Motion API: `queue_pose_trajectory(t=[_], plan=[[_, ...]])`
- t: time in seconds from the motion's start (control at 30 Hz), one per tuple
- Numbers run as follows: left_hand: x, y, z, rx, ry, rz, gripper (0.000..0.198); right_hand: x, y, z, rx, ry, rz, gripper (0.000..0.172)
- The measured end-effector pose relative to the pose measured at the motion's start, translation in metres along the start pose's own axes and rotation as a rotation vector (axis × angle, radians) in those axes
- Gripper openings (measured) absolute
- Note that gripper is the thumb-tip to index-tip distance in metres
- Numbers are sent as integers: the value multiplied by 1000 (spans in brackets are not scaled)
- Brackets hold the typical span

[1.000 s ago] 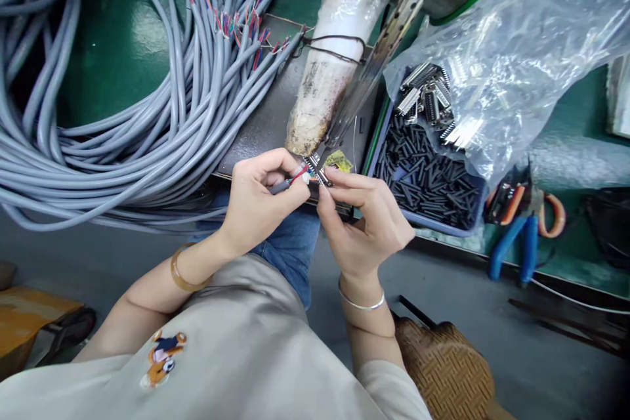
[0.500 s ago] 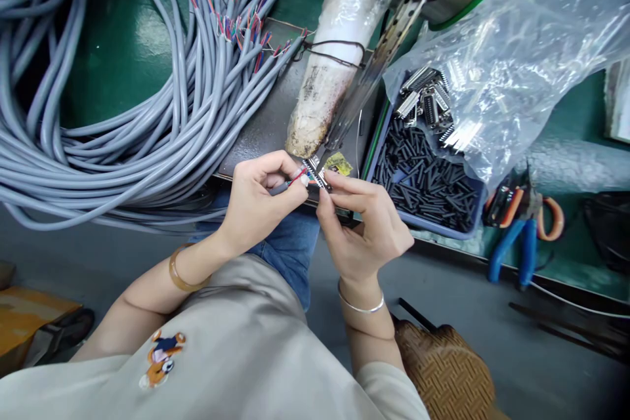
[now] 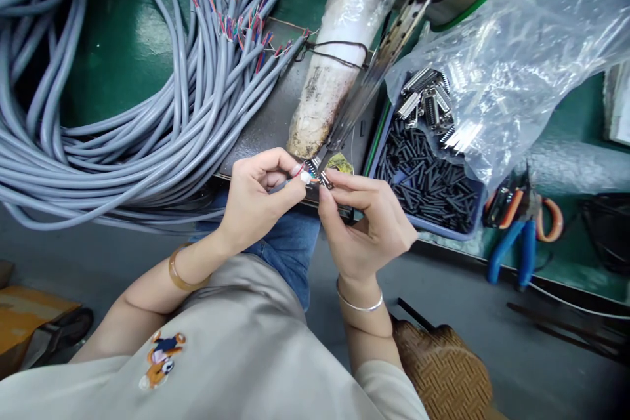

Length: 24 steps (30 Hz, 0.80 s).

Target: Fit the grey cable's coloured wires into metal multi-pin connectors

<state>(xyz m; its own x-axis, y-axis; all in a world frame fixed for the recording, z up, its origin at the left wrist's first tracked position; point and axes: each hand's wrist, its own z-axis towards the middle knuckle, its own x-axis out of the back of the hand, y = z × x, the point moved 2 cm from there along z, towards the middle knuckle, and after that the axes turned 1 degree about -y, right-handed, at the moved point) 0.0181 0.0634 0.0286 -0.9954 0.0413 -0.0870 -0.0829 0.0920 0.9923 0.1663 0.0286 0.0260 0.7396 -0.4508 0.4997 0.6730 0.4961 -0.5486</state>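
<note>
My left hand (image 3: 256, 200) is pinched on the end of a grey cable (image 3: 278, 188) whose red and blue wires stick out at the fingertips. My right hand (image 3: 367, 220) is pinched on a small metal connector (image 3: 322, 177), pressed against those wires. Both hands meet at the front edge of the bench, just below a dirty white wrapped cylinder (image 3: 329, 72) and a metal tip (image 3: 344, 121) that slants down to the connector.
A big bundle of grey cables (image 3: 123, 125) with stripped coloured ends covers the green bench on the left. A blue tray (image 3: 428, 226) of black sleeves and metal connectors sits right, under a clear plastic bag (image 3: 512, 52). Blue and orange pliers (image 3: 522, 230) lie farther right.
The hands have stayed at the same spot. The fingers of the left hand closed further over the red wire, so less of it shows now.
</note>
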Motion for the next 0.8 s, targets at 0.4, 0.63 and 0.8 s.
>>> queue_pose_trajectory(t=[0.4,0.63,0.8], plan=[[-1,-5,-4,0,-11,39,14,-2,0,-6,89,-2,-96,18],[0,-4,-6,35,-47,43,14,-1,1,-11,73,34,-72,21],[6,-6,-14,89,-70,-13,15,2,4,-13,-100,36,80,18]])
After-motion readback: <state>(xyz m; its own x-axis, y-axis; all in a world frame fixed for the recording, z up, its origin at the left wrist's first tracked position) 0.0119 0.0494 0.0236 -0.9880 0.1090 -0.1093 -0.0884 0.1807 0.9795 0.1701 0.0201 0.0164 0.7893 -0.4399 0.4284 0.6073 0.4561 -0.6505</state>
